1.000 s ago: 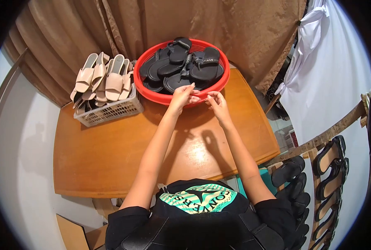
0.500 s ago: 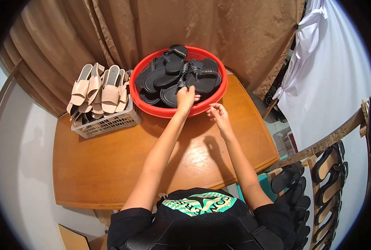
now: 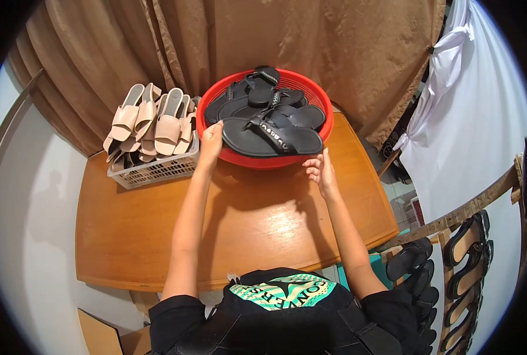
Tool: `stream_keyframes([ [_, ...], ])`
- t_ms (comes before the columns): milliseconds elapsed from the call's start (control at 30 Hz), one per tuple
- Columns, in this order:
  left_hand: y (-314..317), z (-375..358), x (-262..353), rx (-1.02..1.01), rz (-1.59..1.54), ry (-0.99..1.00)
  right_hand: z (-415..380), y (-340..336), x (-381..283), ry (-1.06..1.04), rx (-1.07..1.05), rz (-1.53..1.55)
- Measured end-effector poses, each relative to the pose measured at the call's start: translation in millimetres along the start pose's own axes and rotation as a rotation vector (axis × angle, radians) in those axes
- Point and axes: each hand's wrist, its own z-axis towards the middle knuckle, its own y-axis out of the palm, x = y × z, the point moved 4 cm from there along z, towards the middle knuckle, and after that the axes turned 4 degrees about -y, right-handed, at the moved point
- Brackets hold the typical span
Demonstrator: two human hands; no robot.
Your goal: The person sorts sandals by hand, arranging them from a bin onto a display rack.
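At the far left of the left grip, beige slides [image 3: 167, 129] are packed in a pale lattice crate [image 3: 157, 173], most of them tilted upright with their open toes toward the worktop [image 3: 139, 236] edge nearest the body. The crate is set on the worktop, near the left grip but apart from it.

By the left grip [image 3: 211, 142], one black sandal [image 3: 238, 137] is grasped at its left end, with the thumb laid along the rim of the sole. The sandal is held to the right of this grip, over the near side of a red basket [image 3: 240, 158]; whether the basket's rim is touched cannot be told. Its long axis is stretched sideways, from the left grip toward the right one, with the right end slightly nearer the body. The footbed is turned upward, and the studded strap is slanted across it.

Beyond both grips, other black sandals [image 3: 262, 93] are heaped in the basket.

The right grip [image 3: 323, 171] is placed just beside the sandal's right end, its fingers loosely curled; whether that end is grasped cannot be told. Well to the right of this grip, more black footwear [image 3: 467, 242] is ranged on a wooden rack.
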Motion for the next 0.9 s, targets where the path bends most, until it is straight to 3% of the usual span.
stream_keyframes([
  [133, -35, 9, -13, -0.054, 0.009, -0.048, 5, 2, 12, 0.043, -0.039, 0.101],
  [233, -54, 13, -22, -0.093, 0.049, -0.251, 4, 8, 8, 0.055, -0.113, 0.049],
  [333, -51, 13, -17, -0.063, 0.03, -0.29, 6, 13, 13, 0.038, -0.165, -0.021],
  [400, -37, 9, -8, 0.001, -0.096, -0.288, 6, 19, 13, -0.067, -0.284, -0.127],
  [433, -35, 9, -6, 0.06, -0.219, -0.286, 2, 26, 14, -0.089, -0.279, -0.089],
  [467, -45, 26, -41, 0.005, -0.333, -0.276, -3, 33, 15, -0.09, -0.269, -0.058],
  [533, -28, 8, -22, 0.022, -0.525, -0.251, -10, 48, 20, -0.153, -0.268, 0.031],
  [600, -8, -14, -14, 0.186, -0.628, -0.186, -12, 63, 24, -0.137, -0.236, 0.096],
  [700, 26, -43, -36, 0.064, -0.769, -0.171, -15, 91, 21, -0.288, -0.176, 0.131],
  [800, 61, -68, -16, 0.16, -0.657, -0.071, -20, 113, 30, -0.325, -0.15, 0.151],
  [900, 55, -57, -17, 0.149, -0.523, -0.114, -22, 130, 44, -0.298, -0.275, 0.124],
])
